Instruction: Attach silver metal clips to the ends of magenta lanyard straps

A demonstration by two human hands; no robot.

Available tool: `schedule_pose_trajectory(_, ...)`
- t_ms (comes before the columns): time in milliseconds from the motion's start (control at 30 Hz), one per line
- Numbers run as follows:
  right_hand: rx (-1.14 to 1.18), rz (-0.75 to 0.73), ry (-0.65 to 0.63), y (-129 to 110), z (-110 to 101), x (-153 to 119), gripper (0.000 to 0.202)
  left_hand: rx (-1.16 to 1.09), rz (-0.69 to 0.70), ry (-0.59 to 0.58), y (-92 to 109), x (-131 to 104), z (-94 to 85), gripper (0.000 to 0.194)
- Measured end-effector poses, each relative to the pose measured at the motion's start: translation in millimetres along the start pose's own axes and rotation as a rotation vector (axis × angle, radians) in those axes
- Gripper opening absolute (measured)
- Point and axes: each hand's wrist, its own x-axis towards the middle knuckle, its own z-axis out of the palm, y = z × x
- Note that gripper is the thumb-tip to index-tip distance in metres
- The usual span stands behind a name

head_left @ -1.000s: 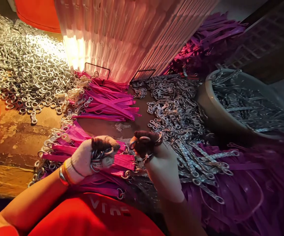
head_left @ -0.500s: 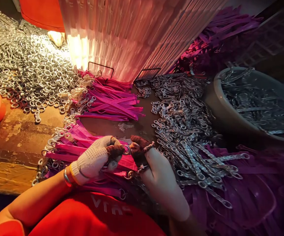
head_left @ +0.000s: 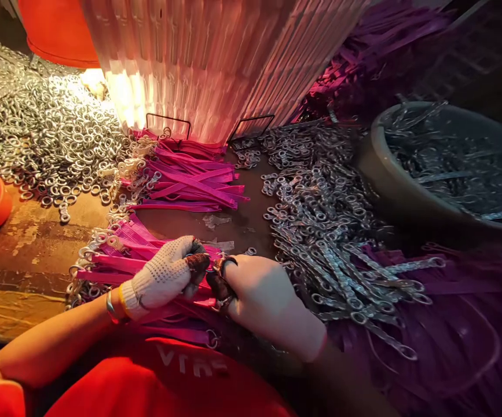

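Note:
My left hand [head_left: 168,272], in a dotted white glove with dark fingertips, is closed in a pinch above the pink straps [head_left: 120,263]. Close against it on the right, my right hand [head_left: 259,289] wears a pale glove with dark fingertips, and its fingers are curled together. The fingertips of both hands nearly meet, and what lies between them is too small and hidden to name. A small metal ring [head_left: 212,339] on a pink strap shows just below the hands. Many straps beneath have metal rings at their left ends.
Silver rings [head_left: 59,133] are heaped at the upper left, beside an orange bowl [head_left: 3,202]. Metal links [head_left: 320,220] lie right of the hands, near a large grey tub [head_left: 378,145]. A corrugated translucent panel [head_left: 216,63] stands behind.
My right hand has turned, its back now facing up, and moved left and closer to my left hand. The ring seen between the fingertips is now mostly hidden. The camera view has shifted slightly.

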Motion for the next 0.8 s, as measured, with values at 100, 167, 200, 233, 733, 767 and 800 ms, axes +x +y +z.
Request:
schedule_pose_trajectory(100, 0.104, 0.122, 0.116, 12.5, 8.5, -7.1, 0.014, 0.111, 0.026, -0.022, 11.2, 18.8, -0.6, 0.029)
schedule_pose_trajectory(167, 0.174, 0.271, 0.221, 20.4, 12.8, -11.4, 0.022, 0.445, 0.132, -0.017, 23.2, 45.8, -2.6, 0.024)
schedule_pose_trajectory(200, 0.211, 0.342, 0.264, 23.3, 13.8, -13.0, 0.025, 0.665, 0.199, -0.002, 29.3, 63.1, -3.9, 0.021)
schedule_pose_trajectory(233, 0.256, 0.402, 0.294, 25.4, 13.9, -14.1, 0.027, 0.880, 0.254, 0.013, 35.0, 82.0, -4.9, 0.019)
schedule_pose_trajectory(733, 0.551, 0.395, 0.279, 39.5, 22.0, -15.9, 0.039, 1.233, 0.278, -0.029, 28.5, 155.6, -5.0, 0.025)
schedule_pose_trajectory(767, 0.527, 0.369, 0.292, 39.2, 22.3, -15.0, 0.041, 1.139, 0.294, -0.047, 31.4, 143.0, -9.1, 0.023)
schedule_pose_trajectory(800, 0.499, 0.351, 0.297, 38.0, 22.1, -13.8, 0.043, 1.006, 0.280, -0.068, 34.3, 128.6, -13.3, 0.022)
